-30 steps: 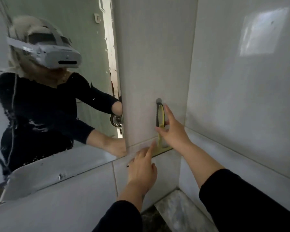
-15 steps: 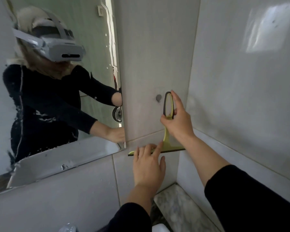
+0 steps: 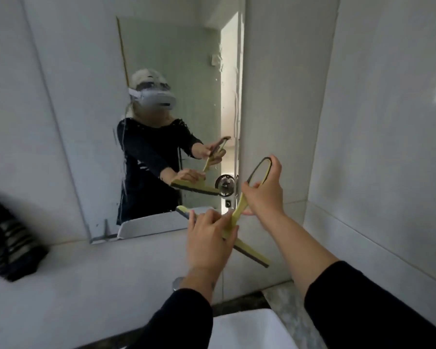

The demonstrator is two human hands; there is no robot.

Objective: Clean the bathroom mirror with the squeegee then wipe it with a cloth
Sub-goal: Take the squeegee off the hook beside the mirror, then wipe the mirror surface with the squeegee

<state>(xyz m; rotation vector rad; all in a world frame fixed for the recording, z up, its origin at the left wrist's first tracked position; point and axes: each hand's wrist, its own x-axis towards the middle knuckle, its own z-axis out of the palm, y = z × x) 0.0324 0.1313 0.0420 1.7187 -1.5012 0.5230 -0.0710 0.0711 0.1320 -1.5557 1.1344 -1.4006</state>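
Observation:
A yellow-green squeegee point(image 3: 250, 253) with a black rubber blade and a looped black handle is held in the air in front of the tiled wall, just right of the mirror's lower right corner. My right hand point(image 3: 263, 191) grips its handle. My left hand point(image 3: 209, 241) lies over the middle of the blade bar, fingers curled on it. The wall mirror point(image 3: 161, 59) carries water streaks and drops and reflects a person in a headset holding the squeegee. No cloth is in view.
A white sink point(image 3: 252, 331) sits at the bottom centre, with a marble counter point(image 3: 287, 301) in the right corner. A dark ribbed object point(image 3: 10, 250) sticks in at the left edge. Tiled walls point(image 3: 388, 147) close in on the right.
The squeegee has come off its wall hook and moved left and toward me. My left hand has closed on the blade bar. The view has pulled back and shows more of the mirror.

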